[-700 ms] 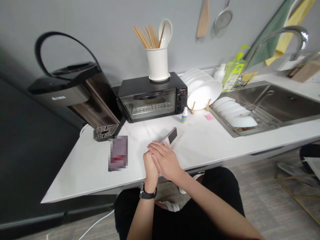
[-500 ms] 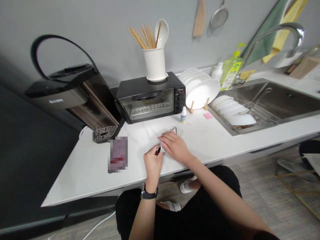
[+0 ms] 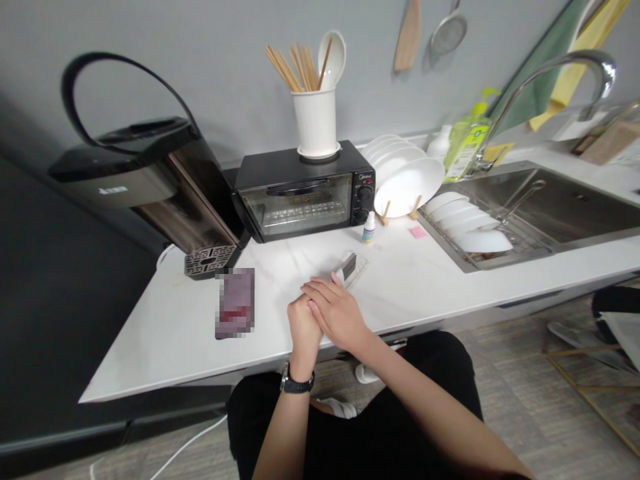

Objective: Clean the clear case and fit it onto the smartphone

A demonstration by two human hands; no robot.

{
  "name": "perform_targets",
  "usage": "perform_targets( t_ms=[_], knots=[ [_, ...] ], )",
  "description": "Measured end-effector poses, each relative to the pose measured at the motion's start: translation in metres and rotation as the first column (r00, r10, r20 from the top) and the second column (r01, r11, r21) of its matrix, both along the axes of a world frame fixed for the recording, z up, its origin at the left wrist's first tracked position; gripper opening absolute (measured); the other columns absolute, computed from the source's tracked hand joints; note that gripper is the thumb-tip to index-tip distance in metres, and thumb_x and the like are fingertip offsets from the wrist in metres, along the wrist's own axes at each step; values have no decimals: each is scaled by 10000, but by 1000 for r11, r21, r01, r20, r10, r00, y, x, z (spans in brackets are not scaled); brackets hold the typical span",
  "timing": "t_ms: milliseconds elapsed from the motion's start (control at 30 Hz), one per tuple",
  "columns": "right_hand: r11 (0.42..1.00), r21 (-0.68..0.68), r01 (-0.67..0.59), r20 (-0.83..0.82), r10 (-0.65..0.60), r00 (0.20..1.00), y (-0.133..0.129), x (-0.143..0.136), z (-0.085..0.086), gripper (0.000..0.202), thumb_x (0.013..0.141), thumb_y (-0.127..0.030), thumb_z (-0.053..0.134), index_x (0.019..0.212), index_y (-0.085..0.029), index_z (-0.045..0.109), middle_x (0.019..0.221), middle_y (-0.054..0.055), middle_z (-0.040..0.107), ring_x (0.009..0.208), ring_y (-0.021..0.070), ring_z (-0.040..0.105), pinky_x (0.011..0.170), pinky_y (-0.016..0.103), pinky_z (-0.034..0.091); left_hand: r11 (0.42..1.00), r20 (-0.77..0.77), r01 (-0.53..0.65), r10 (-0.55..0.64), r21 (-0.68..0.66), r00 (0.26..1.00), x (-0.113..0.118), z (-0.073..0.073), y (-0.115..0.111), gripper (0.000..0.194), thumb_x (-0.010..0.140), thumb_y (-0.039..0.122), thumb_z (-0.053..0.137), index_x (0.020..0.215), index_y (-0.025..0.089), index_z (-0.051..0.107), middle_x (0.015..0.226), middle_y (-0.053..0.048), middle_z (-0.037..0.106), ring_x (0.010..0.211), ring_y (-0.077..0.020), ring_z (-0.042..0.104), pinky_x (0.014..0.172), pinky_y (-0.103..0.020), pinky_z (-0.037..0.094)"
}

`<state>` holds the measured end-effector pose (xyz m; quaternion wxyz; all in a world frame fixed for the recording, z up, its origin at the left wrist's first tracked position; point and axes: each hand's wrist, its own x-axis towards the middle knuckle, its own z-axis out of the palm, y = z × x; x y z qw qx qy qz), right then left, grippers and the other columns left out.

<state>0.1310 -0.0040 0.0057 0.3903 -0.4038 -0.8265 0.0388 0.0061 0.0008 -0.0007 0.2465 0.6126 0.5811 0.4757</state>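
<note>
My left hand (image 3: 304, 327) is held low over the front of the white counter (image 3: 190, 360), its fingers mostly covered by my right hand (image 3: 337, 311), which lies across it. Whatever is between the two hands is hidden. Just beyond my right fingertips lies a clear case (image 3: 358, 268) with a dark, narrow item (image 3: 349, 265) in it. A small white bottle (image 3: 369, 229) stands upright behind the case. To its right is a pink square (image 3: 418, 232) lying flat.
A toaster oven (image 3: 300, 203) carries a white utensil holder (image 3: 316, 123). On the left stand a drink machine (image 3: 165, 180) and a blurred purple packet (image 3: 237, 303). Plates (image 3: 407, 187) and a sink (image 3: 575, 207) with bowls (image 3: 465, 220) are at the right.
My right hand has moved left onto my left hand, covering the dark red, shiny item seen there earlier. More of the clear case and its dark item shows now.
</note>
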Motion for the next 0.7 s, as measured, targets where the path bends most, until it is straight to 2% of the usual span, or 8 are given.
perform_targets(
  t_ms=[100,133,233,300,400,500,600,700],
  knots=[
    [996,-20,-87,35,88,996,19,25,5,332,1154,-307,556,1415,-229,746,1335,127,837,1325,292,755,1322,570,496,1000,11,6,-6,-3,1000,2,0,0,256,846,296,679,594,279,637,566,-43,619,546,-210,490,599,-367,404],
    [996,-43,-82,49,84,995,29,38,8,319,1154,-333,572,1384,-210,755,1317,137,837,1320,296,749,1329,582,476,1000,17,12,-12,-5,1000,3,1,0,239,853,308,692,619,276,661,574,-32,623,556,-206,500,611,-362,409],
    [992,-126,14,72,-5,997,54,72,16,319,1176,-331,510,1265,-191,783,1271,148,832,1276,294,740,1319,577,457,999,44,43,-42,-13,998,8,7,-1,152,893,380,746,773,290,769,669,-31,708,610,-216,582,647,-358,436],
    [985,-151,79,66,-70,995,62,83,19,370,1192,-303,435,1228,-187,784,1253,152,828,1243,295,740,1314,591,446,998,38,57,-57,-12,998,9,10,-1,96,900,378,759,845,310,799,723,-43,751,622,-223,600,654,-363,444],
    [978,-149,143,38,-139,990,57,75,16,388,1188,-269,403,1227,-195,782,1270,153,823,1338,323,706,1345,651,385,999,32,46,-46,16,998,11,12,0,49,845,300,767,872,307,808,763,-44,778,617,-222,600,659,-363,455],
    [986,-118,119,-27,-123,992,38,49,12,352,1161,-242,447,1230,-249,793,1255,109,837,1436,329,663,1369,658,356,998,66,28,-32,56,997,10,13,0,46,811,288,753,815,275,798,738,-21,767,622,-202,600,664,-340,479],
    [999,-44,4,-132,-10,991,21,30,13,367,1152,-267,452,1276,-309,795,1223,75,852,1238,303,750,1310,597,451,994,115,22,-35,108,993,9,20,-2,119,786,313,728,690,245,748,651,1,705,619,-189,599,647,-315,507],
    [998,-14,-65,-297,58,953,20,37,19,343,1145,-380,495,1233,-312,819,1138,80,863,1036,304,770,1082,517,592,989,197,-3,-27,149,980,10,32,-5,159,776,375,771,763,220,801,787,-30,794,751,-221,723,744,-335,607]
  ],
)
